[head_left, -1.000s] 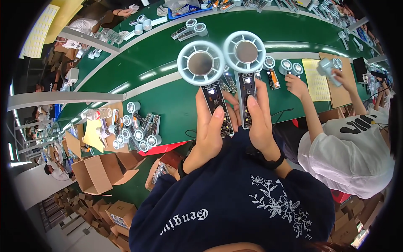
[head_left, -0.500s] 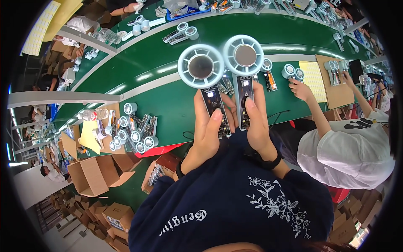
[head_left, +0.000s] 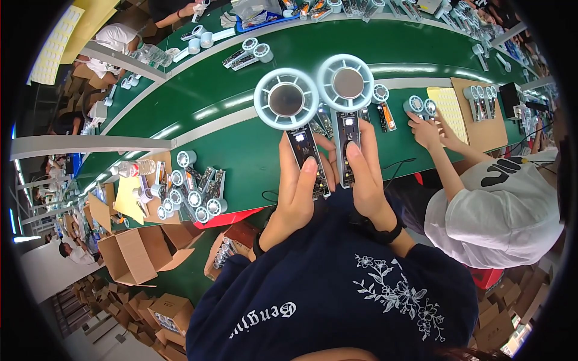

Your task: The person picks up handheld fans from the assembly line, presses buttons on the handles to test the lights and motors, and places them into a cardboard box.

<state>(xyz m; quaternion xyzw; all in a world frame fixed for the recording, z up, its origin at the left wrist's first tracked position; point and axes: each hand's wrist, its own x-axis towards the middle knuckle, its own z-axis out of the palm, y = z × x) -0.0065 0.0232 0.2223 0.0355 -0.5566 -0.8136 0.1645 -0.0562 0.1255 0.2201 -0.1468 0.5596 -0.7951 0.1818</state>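
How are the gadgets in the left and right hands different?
The left gadget leans, its head tipped to the left; the right gadget looks nearly upright. The left gadget's middle disc looks darker than the right gadget's. The left gadget's head sits lower in the picture than the right gadget's. Both have a pale spoked ring and a dark circuit board with a bright white spot.

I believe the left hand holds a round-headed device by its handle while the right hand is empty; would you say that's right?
Not quite: the head view shows the right hand holding a second round-headed device; the left hand does hold one by its handle.
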